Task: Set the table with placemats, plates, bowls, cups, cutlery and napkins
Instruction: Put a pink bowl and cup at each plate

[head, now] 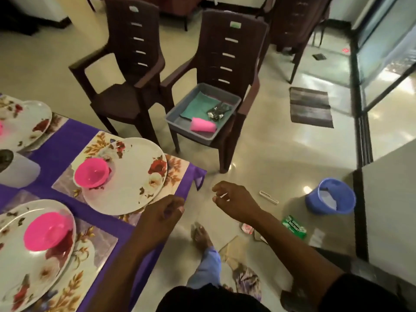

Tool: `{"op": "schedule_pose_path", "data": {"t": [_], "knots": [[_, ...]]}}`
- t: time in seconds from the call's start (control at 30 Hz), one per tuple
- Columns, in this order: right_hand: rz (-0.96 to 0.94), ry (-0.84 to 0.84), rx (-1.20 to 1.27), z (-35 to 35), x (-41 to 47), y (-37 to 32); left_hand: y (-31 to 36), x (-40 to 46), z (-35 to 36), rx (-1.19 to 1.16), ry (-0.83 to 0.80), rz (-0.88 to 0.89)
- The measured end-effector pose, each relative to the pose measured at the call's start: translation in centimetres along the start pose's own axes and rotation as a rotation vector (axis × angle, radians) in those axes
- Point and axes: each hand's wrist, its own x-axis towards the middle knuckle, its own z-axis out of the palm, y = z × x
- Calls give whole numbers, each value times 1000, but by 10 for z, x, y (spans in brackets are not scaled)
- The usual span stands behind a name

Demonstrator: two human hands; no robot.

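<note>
Right hand (229, 199) and left hand (166, 210) loosely curled, empty; pink cup (202, 125) lies sideways in grey tray (180, 122), mouth toward right.

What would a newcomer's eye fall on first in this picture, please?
Probably the bright pink bowls sitting on floral plates along the purple-clothed table at left. Next, the grey tub on the brown chair, holding a pink cup, green cloth and cutlery.

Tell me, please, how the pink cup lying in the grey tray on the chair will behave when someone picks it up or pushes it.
The pink cup lies on its side, so a push would probably roll it across the grey tray. It looks like thin plastic, likely light and not fragile. Its smooth wall may be somewhat slippery.
</note>
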Motion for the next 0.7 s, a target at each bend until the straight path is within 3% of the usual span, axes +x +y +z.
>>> {"op": "schedule_pose_path", "data": {"t": [0.43, 0.7], "knots": [[-58, -6, -163, -70, 205, -12, 27, 208, -58, 4, -3, -92], [-144, -170, -369, -80, 382, 13, 23, 290, -80, -26, 92, -192]]}}
